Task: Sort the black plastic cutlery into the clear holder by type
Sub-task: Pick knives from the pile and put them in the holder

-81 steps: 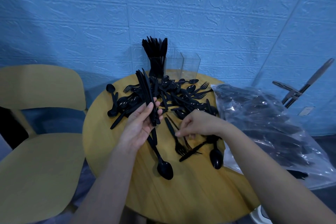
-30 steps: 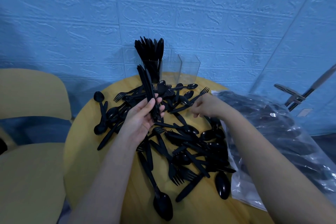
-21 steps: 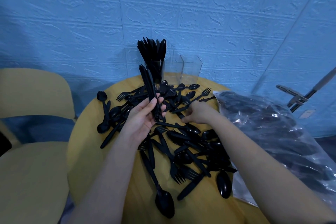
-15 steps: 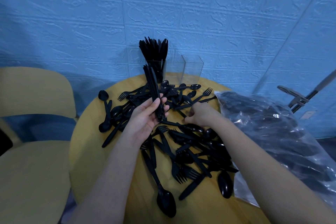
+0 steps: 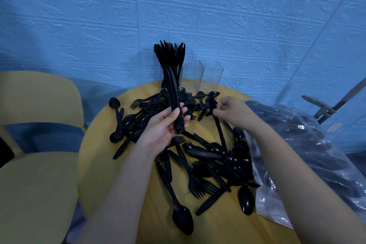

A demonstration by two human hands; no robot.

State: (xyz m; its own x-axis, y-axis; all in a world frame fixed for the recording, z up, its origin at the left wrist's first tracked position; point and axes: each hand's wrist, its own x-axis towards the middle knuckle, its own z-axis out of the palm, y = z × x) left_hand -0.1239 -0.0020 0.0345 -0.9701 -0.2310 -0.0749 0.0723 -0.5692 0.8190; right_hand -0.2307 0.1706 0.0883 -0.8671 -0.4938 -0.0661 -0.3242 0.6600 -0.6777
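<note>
STEP: gathering knives | LEFT: left hand [image 5: 165,125] grips knife bundle [image 5: 175,103] upright | RIGHT: right hand [image 5: 232,112] pinches one piece [image 5: 212,103] from cutlery pile [image 5: 200,154] mid-table | HOLDER: clear holder [image 5: 211,74] far edge, left compartment holds knives, others look empty | NEXT: likely add piece to bundle, if knife.

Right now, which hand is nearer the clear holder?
Left. The left hand lifts a knife bundle whose tips overlap the holder. The right hand is lower, right of it, over the pile.
</note>
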